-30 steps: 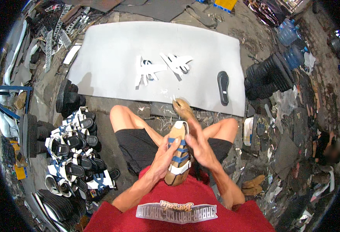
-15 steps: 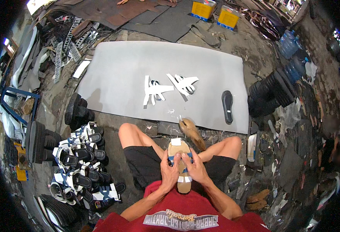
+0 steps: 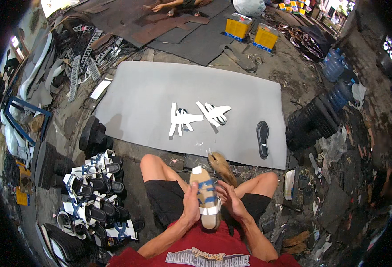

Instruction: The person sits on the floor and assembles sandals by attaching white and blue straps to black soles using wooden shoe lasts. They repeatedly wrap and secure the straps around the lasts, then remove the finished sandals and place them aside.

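Note:
I sit cross-legged on the ground, and both hands hold a tan shoe last (image 3: 206, 195) wrapped in blue and white sandal straps, upright over my lap. My left hand (image 3: 189, 206) grips its left side and my right hand (image 3: 228, 201) grips its right side. A second tan last (image 3: 222, 166) lies on the ground just beyond my knees. Two white strap cut-outs (image 3: 200, 116) and a black sole (image 3: 263, 139) lie on a large grey foam sheet (image 3: 147, 93) in front of me.
A heap of finished blue, white and black sandals (image 3: 93, 196) sits at my left. Stacks of black soles (image 3: 312, 122) stand at the right, more black stacks (image 3: 93, 135) at the left. Two yellow tins (image 3: 251, 32) and dark rubber sheets (image 3: 196, 33) lie at the back, where another person's hand shows.
The view has tilted up, showing more of the back of the floor. The strapped last has stayed in both hands and has turned more upright over my lap.

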`<action>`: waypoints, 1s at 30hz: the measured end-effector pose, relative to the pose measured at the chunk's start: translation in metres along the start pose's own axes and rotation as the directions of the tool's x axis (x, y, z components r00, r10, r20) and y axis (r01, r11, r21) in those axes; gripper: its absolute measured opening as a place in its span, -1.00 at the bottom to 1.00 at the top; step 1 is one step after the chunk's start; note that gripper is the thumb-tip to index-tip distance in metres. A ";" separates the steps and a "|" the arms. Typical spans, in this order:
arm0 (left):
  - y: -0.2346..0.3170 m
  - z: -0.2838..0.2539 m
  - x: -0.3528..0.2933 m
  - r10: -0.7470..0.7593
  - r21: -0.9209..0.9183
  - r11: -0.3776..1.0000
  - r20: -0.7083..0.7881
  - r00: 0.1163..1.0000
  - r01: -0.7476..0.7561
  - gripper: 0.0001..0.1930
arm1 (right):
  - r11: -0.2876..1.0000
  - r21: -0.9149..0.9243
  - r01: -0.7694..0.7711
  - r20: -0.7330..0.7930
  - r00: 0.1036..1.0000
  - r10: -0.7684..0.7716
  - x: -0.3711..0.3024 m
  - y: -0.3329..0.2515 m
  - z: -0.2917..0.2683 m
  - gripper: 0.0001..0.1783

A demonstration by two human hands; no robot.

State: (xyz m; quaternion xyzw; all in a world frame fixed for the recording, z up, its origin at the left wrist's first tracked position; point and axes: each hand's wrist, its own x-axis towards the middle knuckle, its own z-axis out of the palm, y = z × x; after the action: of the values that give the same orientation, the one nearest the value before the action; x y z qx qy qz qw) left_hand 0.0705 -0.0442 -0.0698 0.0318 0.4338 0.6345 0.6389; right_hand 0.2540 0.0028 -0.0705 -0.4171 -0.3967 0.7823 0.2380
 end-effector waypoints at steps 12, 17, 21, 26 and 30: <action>0.040 0.071 -0.025 0.591 0.000 0.799 0.188 0.785 -0.601 -0.15 | 0.753 -0.441 0.489 -0.020 0.833 -0.552 -0.013 -0.116 0.053 -0.16; 0.098 0.090 -0.011 0.516 -0.332 0.835 0.196 0.834 -0.439 -0.09 | 0.591 -0.718 0.369 0.129 0.904 -0.408 -0.062 -0.120 0.069 0.00; 0.167 0.041 0.035 0.475 -0.575 0.766 0.207 0.855 -0.287 -0.06 | 0.538 -0.835 0.118 0.102 0.993 -0.060 -0.093 -0.125 0.025 -0.18; 0.173 0.047 0.048 0.380 -0.721 0.691 0.409 0.830 0.039 -0.24 | 0.077 -0.996 0.054 -0.005 0.787 -0.617 -0.049 -0.098 -0.064 -0.40; 0.161 0.054 0.044 0.465 -0.757 0.635 0.532 0.708 0.152 0.02 | 0.432 -0.901 -0.049 -0.327 0.731 -0.599 0.022 -0.029 -0.148 -0.38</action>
State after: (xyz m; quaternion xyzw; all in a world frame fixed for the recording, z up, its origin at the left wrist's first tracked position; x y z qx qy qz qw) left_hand -0.0312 0.0509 0.0366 0.0362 -0.1459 0.7528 0.6408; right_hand 0.3677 0.0974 -0.1070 -0.6282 -0.7007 0.2364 0.2417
